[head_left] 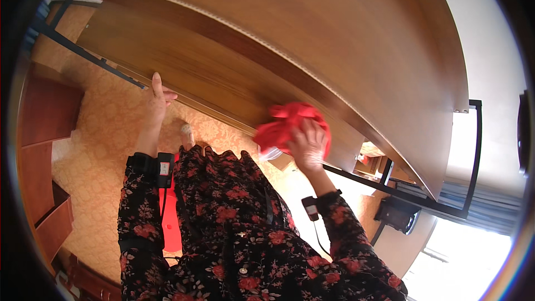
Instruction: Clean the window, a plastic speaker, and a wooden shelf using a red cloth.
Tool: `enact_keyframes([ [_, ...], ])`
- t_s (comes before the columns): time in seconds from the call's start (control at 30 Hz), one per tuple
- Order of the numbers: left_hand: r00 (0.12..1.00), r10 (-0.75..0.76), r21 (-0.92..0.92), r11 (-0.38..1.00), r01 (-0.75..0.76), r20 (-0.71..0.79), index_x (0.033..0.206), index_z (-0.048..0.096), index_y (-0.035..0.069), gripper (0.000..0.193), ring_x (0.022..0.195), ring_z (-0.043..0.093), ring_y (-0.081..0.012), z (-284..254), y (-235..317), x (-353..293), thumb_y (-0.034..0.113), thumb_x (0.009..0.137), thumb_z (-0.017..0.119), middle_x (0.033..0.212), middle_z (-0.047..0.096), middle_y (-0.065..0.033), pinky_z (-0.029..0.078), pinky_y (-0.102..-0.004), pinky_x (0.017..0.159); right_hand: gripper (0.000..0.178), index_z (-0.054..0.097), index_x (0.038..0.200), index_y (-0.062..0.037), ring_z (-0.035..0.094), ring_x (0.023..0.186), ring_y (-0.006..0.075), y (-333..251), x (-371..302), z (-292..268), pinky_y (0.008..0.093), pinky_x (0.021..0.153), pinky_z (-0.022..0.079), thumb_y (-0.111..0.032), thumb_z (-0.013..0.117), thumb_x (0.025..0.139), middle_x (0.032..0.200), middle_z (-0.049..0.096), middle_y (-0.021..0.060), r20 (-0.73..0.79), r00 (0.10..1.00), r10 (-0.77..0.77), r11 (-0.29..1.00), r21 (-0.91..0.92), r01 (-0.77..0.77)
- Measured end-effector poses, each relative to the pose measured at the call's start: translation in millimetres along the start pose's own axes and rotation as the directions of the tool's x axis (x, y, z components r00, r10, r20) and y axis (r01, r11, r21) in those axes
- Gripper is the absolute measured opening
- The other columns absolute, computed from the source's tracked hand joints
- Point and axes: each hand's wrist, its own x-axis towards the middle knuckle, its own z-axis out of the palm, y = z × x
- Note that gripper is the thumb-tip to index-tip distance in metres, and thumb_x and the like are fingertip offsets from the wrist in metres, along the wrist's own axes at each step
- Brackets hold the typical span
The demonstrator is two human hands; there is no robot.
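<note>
My right hand [309,144] presses a bunched red cloth [287,118] against a brown wooden board [223,88], near its front edge. The fingers lie spread over the cloth. Further left, my left hand [158,99] is at the same front edge, with its thumb stretched upward and its other fingers pointing right. Nothing shows in it, though the edge may hide part of its fingers. Above the board stands a larger brown wooden panel [345,39] with a pale beaded strip along its lower border.
A dark metal frame [475,156] sticks out at the right, and another dark bar [89,50] at the left. Reddish-brown cabinets [47,106] stand at far left. Below are a patterned orange floor [106,161] and a red plastic piece [171,226]. A window [462,262] is at lower right.
</note>
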Motion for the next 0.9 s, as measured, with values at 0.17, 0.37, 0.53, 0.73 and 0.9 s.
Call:
enact_keyframes([
  [0.17,0.996,0.036,0.004,0.999,-0.036,-0.083,0.089,0.062,-0.003,0.079,0.073,0.064,-0.0174,-9.5,-0.7,-11.8,0.068,0.089,0.027,0.079,0.067,-0.012,0.048,-0.0291,0.067,0.035,0.051,0.122,-0.0195,0.04,0.121,0.0374,84.7,-32.0,3.4,0.0502,0.099,0.032,-0.029,0.054,0.088,0.135,0.042,0.0117,0.06,0.849,0.525,0.847,-0.131,-0.515],
  [0.37,0.995,0.07,0.058,0.996,-0.074,0.065,0.09,0.061,-0.004,0.081,0.075,0.065,-0.0203,31.2,36.4,-19.6,0.069,0.089,0.026,0.081,0.067,-0.0136,0.049,-0.0314,0.068,0.042,0.053,0.121,-0.0046,0.055,0.105,0.0426,306.9,0.6,15.7,0.0465,0.089,0.045,-0.034,0.042,0.093,0.119,0.056,0.0224,-0.126,0.674,0.728,0.606,-0.34,-0.719],
  [0.53,0.997,0.071,0.162,0.985,-0.067,-0.018,0.091,0.06,-0.007,0.081,0.071,0.065,-0.0227,-8.0,16.3,-23.5,0.068,0.089,0.03,0.079,0.066,-0.0167,0.049,-0.034,0.068,0.04,0.053,0.121,-0.0008,0.054,0.106,0.042,218.7,51.8,33.2,0.0455,0.088,0.044,-0.028,0.047,0.092,0.118,0.056,0.0235,-0.197,0.752,0.629,0.777,0.186,-0.602],
  [0.73,0.988,0.151,0.046,0.988,-0.15,-0.018,0.082,0.061,-0.006,0.078,0.066,0.064,-0.0253,15.7,39.0,-24.8,0.065,0.091,0.031,0.067,0.062,-0.0166,0.049,-0.0355,0.068,0.042,0.052,0.125,-0.0105,0.05,0.111,0.036,126.4,117.9,-36.2,0.0438,0.092,0.041,-0.033,0.051,0.09,0.12,0.052,0.0173,-0.267,0.852,0.45,0.889,0.046,-0.455],
  [0.9,0.98,0.198,-0.042,0.979,-0.197,0.023,0.083,0.059,-0.007,0.075,0.063,0.064,-0.0247,33.8,24.3,-43.2,0.062,0.093,0.031,0.067,0.061,-0.0164,0.051,-0.0344,0.063,0.04,0.054,0.121,-0.0138,0.05,0.109,0.034,96.6,152.1,-25.6,0.044,0.09,0.043,-0.034,0.055,0.087,0.118,0.052,0.0114,-0.272,0.929,0.249,0.968,0.1,-0.23],
])
